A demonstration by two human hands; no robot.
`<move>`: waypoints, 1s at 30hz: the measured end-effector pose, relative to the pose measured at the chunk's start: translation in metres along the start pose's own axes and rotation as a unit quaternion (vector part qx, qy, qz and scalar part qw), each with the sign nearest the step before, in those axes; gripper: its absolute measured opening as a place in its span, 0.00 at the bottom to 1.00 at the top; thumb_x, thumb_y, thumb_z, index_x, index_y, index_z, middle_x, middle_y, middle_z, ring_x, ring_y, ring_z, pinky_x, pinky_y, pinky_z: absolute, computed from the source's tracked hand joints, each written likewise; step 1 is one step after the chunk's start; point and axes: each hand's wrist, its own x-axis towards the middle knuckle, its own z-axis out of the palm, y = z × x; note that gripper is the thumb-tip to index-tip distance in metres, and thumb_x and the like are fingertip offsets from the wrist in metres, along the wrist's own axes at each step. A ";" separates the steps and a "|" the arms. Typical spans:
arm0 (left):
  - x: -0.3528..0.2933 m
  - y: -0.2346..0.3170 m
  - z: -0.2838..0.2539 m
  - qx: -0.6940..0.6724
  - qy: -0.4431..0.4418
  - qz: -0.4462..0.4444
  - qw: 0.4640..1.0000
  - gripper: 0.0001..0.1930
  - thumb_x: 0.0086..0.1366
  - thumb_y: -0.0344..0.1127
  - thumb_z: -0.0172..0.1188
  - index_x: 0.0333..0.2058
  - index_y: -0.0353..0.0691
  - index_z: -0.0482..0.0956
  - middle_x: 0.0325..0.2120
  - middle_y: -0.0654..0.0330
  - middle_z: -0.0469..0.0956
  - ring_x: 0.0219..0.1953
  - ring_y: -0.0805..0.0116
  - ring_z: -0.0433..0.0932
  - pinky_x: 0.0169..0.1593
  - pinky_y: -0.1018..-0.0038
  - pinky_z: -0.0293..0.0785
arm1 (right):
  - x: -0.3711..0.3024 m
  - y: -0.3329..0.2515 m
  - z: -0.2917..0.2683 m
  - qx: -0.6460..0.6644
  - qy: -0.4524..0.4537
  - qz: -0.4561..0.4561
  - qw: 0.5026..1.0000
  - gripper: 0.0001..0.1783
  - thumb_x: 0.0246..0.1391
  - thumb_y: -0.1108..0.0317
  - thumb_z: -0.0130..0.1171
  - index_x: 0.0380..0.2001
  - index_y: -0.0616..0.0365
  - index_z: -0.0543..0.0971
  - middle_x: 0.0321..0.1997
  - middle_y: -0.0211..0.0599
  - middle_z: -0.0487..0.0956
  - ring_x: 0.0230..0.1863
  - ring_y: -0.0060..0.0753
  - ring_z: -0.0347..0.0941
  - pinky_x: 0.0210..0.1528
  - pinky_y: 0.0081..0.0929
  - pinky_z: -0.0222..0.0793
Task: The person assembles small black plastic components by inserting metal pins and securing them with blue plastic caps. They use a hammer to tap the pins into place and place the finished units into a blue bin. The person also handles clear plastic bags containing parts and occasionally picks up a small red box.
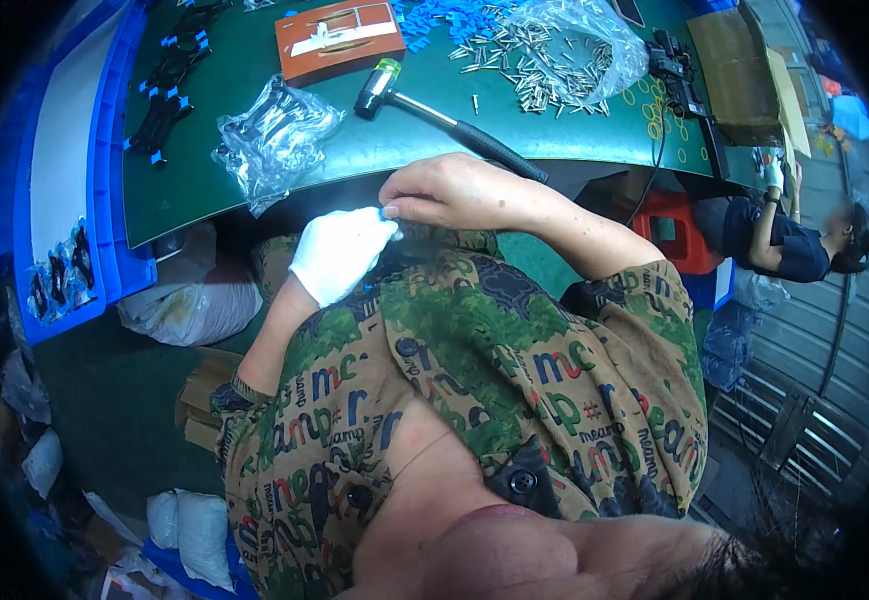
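Your gloved left hand [340, 256] and bare right hand [454, 194] seem to pinch a small blue piece [384, 213] between them, short of the table [399, 143]. It looks light, probably stiff and easily dropped; grip opposite sides with your fingertips. Beyond lies the hammer [474, 138].

From here I see a green-and-tan lettered shirt [514, 360] with dark buttons [522, 482]; beyond its sleeve [237, 398], a white-gloved left hand [339, 255].

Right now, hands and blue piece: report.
Gloved left hand meets bare right hand. Small blue piece between them, mostly hidden. Hammer beyond, on table.
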 end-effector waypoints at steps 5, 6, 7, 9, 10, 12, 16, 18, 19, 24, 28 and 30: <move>0.001 -0.005 0.001 0.039 -0.005 0.007 0.999 0.15 0.72 0.40 0.53 0.35 0.37 0.85 0.17 0.62 0.75 0.19 0.74 0.73 0.27 0.75 0.68 | -0.001 -0.002 -0.004 -0.047 -0.018 -0.028 0.998 0.17 0.68 0.54 0.52 0.39 0.57 0.80 0.33 0.49 0.82 0.37 0.56 0.80 0.42 0.48 0.74; 0.001 -0.005 0.000 0.041 -0.009 -0.001 0.999 0.15 0.72 0.40 0.53 0.35 0.37 0.85 0.17 0.62 0.75 0.19 0.74 0.73 0.27 0.74 0.69 | -0.003 -0.002 -0.004 -0.038 -0.015 -0.029 0.999 0.18 0.68 0.54 0.52 0.39 0.58 0.80 0.33 0.50 0.82 0.37 0.57 0.80 0.42 0.48 0.74; 0.001 -0.003 -0.001 0.042 -0.011 -0.002 0.999 0.15 0.72 0.40 0.52 0.35 0.37 0.84 0.17 0.62 0.75 0.19 0.74 0.73 0.27 0.74 0.69 | -0.004 -0.002 -0.005 -0.029 -0.011 -0.030 0.999 0.18 0.69 0.53 0.51 0.39 0.58 0.79 0.32 0.50 0.82 0.37 0.57 0.80 0.42 0.49 0.74; 0.001 0.001 -0.002 0.042 -0.017 -0.006 0.999 0.15 0.72 0.41 0.52 0.35 0.38 0.84 0.17 0.62 0.75 0.19 0.73 0.73 0.27 0.74 0.68 | -0.006 0.000 -0.003 -0.026 0.019 -0.007 0.999 0.17 0.69 0.55 0.51 0.40 0.59 0.79 0.33 0.50 0.81 0.39 0.56 0.79 0.43 0.47 0.73; 0.001 0.000 -0.002 0.044 -0.017 0.001 0.999 0.16 0.72 0.41 0.51 0.35 0.38 0.84 0.17 0.62 0.74 0.19 0.73 0.73 0.27 0.74 0.68 | -0.007 0.002 -0.002 -0.025 0.034 0.004 0.999 0.17 0.69 0.56 0.51 0.41 0.59 0.79 0.34 0.49 0.80 0.40 0.55 0.79 0.43 0.47 0.73; 0.002 -0.003 -0.001 0.048 -0.018 0.016 0.999 0.16 0.73 0.41 0.50 0.35 0.39 0.84 0.17 0.62 0.74 0.19 0.73 0.73 0.27 0.74 0.68 | -0.009 0.002 0.001 -0.026 0.028 0.020 0.999 0.17 0.69 0.56 0.51 0.41 0.59 0.79 0.34 0.50 0.80 0.40 0.55 0.79 0.43 0.47 0.73; 0.002 -0.005 0.001 0.078 -0.020 0.029 0.996 0.16 0.73 0.41 0.49 0.34 0.40 0.84 0.17 0.63 0.74 0.19 0.71 0.74 0.27 0.73 0.68 | -0.010 -0.006 0.003 -0.023 0.003 0.035 0.999 0.18 0.70 0.55 0.51 0.42 0.60 0.79 0.35 0.50 0.81 0.40 0.55 0.79 0.44 0.47 0.73; 0.001 -0.006 0.001 0.075 -0.018 0.032 0.996 0.16 0.73 0.41 0.49 0.33 0.40 0.84 0.17 0.63 0.74 0.19 0.71 0.74 0.27 0.73 0.69 | -0.009 -0.003 0.005 -0.024 -0.008 0.032 0.999 0.18 0.70 0.55 0.51 0.42 0.60 0.78 0.35 0.50 0.81 0.40 0.56 0.79 0.44 0.47 0.73; 0.001 -0.007 0.002 0.098 -0.015 0.042 0.994 0.16 0.73 0.41 0.49 0.33 0.40 0.84 0.17 0.63 0.74 0.19 0.71 0.74 0.27 0.73 0.69 | -0.009 -0.003 0.006 -0.025 -0.014 0.030 0.999 0.18 0.70 0.55 0.51 0.43 0.60 0.78 0.35 0.50 0.81 0.40 0.56 0.79 0.44 0.47 0.73; -0.001 -0.007 0.002 0.132 -0.008 0.106 0.986 0.16 0.73 0.41 0.51 0.33 0.40 0.84 0.17 0.63 0.74 0.19 0.71 0.73 0.26 0.73 0.68 | -0.009 -0.005 0.007 -0.044 -0.027 0.019 0.998 0.17 0.70 0.56 0.50 0.41 0.60 0.78 0.33 0.50 0.80 0.39 0.57 0.79 0.43 0.48 0.73; -0.005 -0.015 0.008 0.078 -0.002 0.112 0.991 0.16 0.73 0.41 0.53 0.33 0.38 0.84 0.17 0.63 0.75 0.18 0.73 0.73 0.25 0.74 0.67 | -0.011 -0.010 0.008 -0.082 -0.038 0.002 0.996 0.17 0.70 0.57 0.50 0.38 0.61 0.76 0.32 0.52 0.80 0.39 0.59 0.78 0.42 0.49 0.73; -0.005 -0.018 0.010 0.055 -0.016 0.093 0.994 0.16 0.73 0.41 0.54 0.34 0.37 0.84 0.16 0.63 0.75 0.18 0.75 0.73 0.25 0.75 0.67 | -0.012 -0.008 0.010 -0.084 -0.029 -0.017 0.996 0.17 0.70 0.57 0.50 0.37 0.61 0.76 0.32 0.53 0.79 0.38 0.60 0.78 0.41 0.50 0.73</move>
